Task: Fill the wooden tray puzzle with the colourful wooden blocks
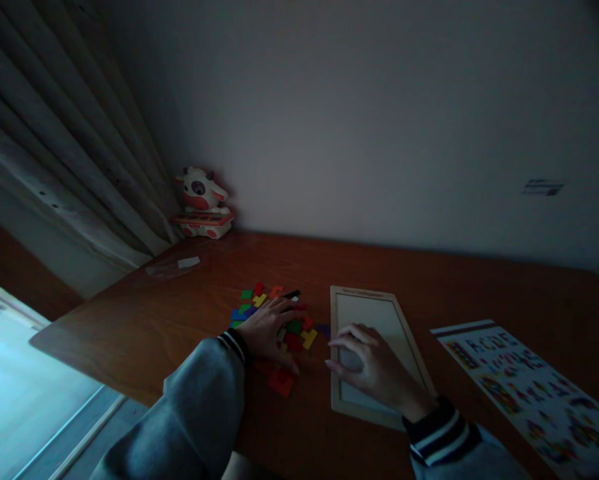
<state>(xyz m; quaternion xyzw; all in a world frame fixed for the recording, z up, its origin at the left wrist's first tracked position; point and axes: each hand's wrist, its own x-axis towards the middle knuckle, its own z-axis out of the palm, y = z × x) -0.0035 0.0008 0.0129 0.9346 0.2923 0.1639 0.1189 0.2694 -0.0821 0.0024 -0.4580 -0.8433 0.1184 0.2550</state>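
Note:
Over a loose pile of flat coloured puzzle pieces rests my left hand (271,328), fingers spread and touching some of them. Among those pieces are a yellow T-shaped piece (309,339) at the right of the pile and a red piece (281,383) nearer me. Several pieces lie hidden under the palm. To the right lies a wooden puzzle tray (335,393) with a pale, bare inside. My right hand (367,363) hovers over the tray's left part, fingers curved and thumb apart, with nothing visible between them.
A sheet printed with colourful shape patterns (524,393) lies right of the tray. At the back left stands a cow toy with a keyboard (203,203). Near it is a clear plastic bag with a white label (188,262). A curtain (69,133) hangs beside the brown table (179,313).

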